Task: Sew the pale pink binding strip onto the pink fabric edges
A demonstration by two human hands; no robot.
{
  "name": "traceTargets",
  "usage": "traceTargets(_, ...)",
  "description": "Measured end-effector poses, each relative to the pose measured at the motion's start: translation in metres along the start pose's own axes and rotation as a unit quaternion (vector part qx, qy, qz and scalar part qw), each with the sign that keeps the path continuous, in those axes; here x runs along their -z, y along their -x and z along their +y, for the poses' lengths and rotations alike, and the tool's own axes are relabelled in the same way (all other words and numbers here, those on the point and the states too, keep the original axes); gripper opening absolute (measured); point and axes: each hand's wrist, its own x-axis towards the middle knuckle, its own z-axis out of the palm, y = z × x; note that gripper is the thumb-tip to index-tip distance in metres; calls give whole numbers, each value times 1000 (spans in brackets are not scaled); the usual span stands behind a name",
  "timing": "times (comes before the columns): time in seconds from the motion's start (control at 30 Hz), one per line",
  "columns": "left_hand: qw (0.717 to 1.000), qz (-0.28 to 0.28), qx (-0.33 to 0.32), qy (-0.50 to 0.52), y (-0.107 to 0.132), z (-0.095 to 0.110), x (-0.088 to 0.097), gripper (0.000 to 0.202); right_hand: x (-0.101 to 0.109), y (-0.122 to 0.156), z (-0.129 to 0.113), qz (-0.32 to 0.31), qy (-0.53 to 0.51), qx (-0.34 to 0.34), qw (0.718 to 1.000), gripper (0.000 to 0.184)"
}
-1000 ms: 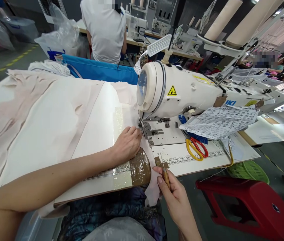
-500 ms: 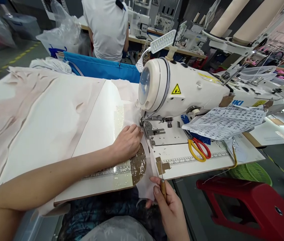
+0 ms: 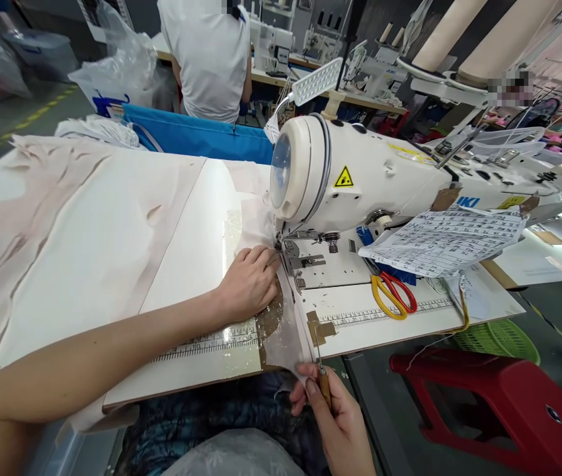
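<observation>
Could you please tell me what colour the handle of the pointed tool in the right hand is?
The handle is warm brown, seen best in the head view.

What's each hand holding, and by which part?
The right hand holds the pointed tool by its wooden handle and the pale fabric by its near end. The left hand rests on that fabric; any grip is hidden.

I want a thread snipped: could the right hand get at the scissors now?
Probably yes: the scissors lie with handles uncovered, though the right hand holds cloth and a wooden-handled tool, which it may need to release first.
</observation>
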Motion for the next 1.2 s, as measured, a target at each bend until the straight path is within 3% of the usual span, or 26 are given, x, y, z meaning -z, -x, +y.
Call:
traceTargets(0.23,1000,20,-19,-2,1,5,0,39,-3,3,3,-24,-21,-5,999,34)
traceTargets(0.57,999,24,-46,2,4,10,1,37,-12,-8,-4,-3,-29,30,999,35)
traceTargets(0.9,991,102,-83,0,5,4,-9,37,-17,-12,-6,6,-19,62,998,43)
traceTargets(1.07,988,120,-91,-18,3,-1,-10,40,-13,-9,-4,-20,-18,76,997,40)
traceTargets(1.2,984,142,-100,-28,0,-9,-15,40,-5,-1,-22,-57,7,118,991,30)
